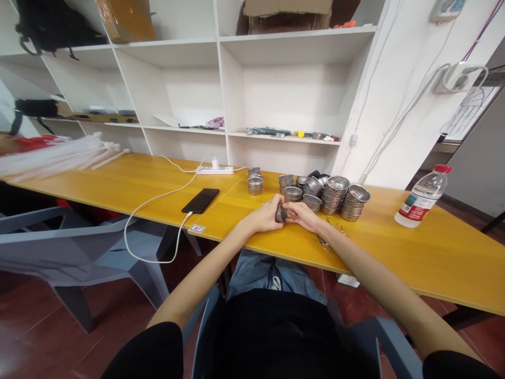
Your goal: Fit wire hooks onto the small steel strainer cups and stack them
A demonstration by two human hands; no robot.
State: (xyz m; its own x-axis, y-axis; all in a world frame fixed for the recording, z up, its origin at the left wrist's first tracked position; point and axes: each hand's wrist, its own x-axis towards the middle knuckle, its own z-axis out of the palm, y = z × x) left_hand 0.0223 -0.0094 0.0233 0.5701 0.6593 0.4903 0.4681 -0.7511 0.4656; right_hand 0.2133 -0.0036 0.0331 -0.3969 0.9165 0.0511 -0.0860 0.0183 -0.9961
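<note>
Currently L hand (268, 216) & R hand (303, 215) are gripping a small metal cup (280, 213) btwn them, at the table's (394, 258) near side. Stacked perforated cups (332, 200) are standing just beyond, mostly to the right; thin metal pieces (325, 244) are lying right of R hand. Phone (201, 201) is lying left, water bottle (420, 199) is standing right.

On the table (394, 258), the phone (201, 200) lies left of the stacked cups (335, 196), the bottle (421, 199) right.
</note>
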